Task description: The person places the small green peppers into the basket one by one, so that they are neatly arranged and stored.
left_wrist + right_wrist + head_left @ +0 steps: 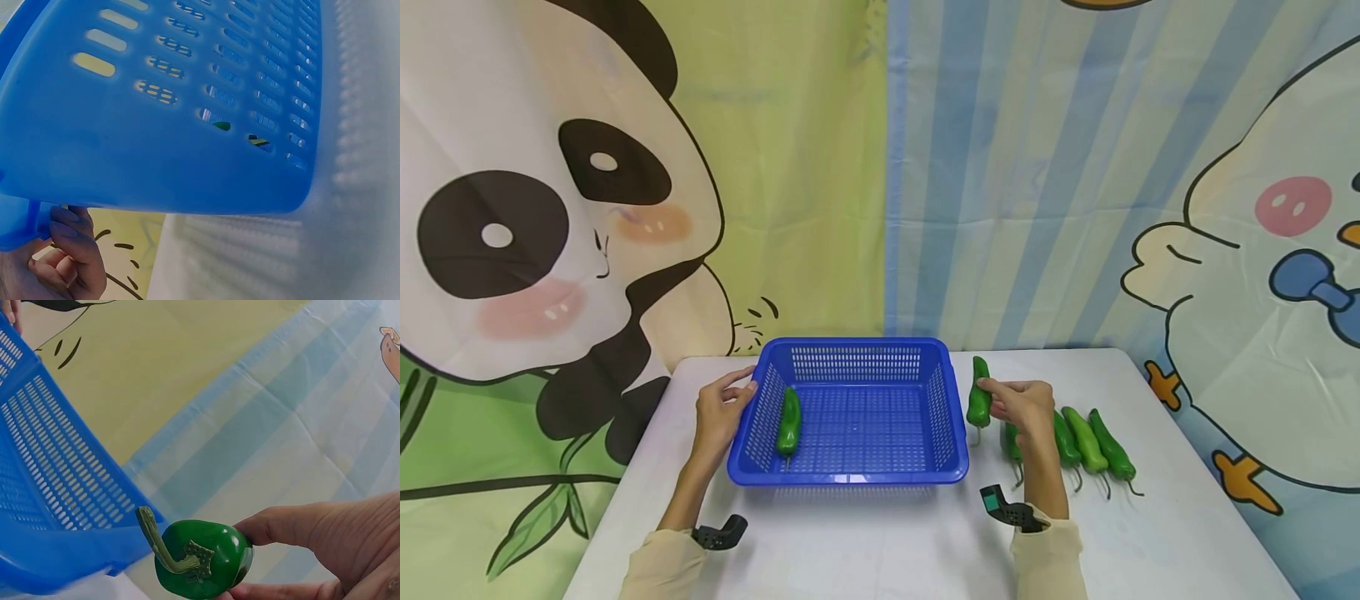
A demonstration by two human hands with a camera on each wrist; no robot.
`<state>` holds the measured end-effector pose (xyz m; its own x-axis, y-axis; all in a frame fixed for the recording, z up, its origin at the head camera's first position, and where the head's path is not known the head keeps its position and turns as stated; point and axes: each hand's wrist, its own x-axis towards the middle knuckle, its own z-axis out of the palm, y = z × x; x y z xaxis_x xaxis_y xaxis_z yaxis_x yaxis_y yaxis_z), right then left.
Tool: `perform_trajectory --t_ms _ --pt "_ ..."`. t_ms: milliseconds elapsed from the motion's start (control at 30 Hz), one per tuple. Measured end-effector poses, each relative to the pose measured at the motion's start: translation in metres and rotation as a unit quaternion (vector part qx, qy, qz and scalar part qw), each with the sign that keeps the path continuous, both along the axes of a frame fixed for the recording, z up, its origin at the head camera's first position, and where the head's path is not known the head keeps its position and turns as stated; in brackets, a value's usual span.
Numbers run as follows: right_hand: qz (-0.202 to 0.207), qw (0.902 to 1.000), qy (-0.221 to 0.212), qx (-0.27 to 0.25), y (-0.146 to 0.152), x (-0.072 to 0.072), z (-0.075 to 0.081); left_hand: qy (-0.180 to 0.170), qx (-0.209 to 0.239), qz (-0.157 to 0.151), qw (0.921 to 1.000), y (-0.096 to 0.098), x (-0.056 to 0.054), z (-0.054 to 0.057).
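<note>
A blue plastic basket (pixel 850 478) with slotted walls stands on the white table. My left hand (pixel 721 417) holds its left rim; in the left wrist view the fingers (pixel 78 247) curl at the rim's corner. Inside the basket, toward the left wall, lies one green pepper (pixel 789 423). My right hand (pixel 1024 407) pinches another green pepper (pixel 203 559) between thumb and fingers, just right of the basket's right rim. That pepper's stem points down in the head view and toward the camera in the right wrist view.
Several more green peppers (pixel 1085 440) lie on the table (pixel 880 542) right of the basket, one partly hidden behind my right hand and wrist. A curtain (pixel 1000 167) with cartoon animals hangs behind the table's back edge.
</note>
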<state>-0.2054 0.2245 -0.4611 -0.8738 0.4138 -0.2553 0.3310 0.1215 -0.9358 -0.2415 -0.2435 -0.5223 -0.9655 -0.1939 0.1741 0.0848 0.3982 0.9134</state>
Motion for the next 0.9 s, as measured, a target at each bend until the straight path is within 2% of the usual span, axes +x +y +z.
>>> perform_trajectory --t_ms 500,900 --pt "0.009 0.9999 0.0 0.009 -0.007 0.003 0.005 0.0 -0.002 0.001 1.0 0.0 0.0 0.001" --pt "0.036 0.999 0.016 -0.02 -0.013 0.003 0.008 -0.006 0.005 0.001 1.0 0.001 0.001 0.002"
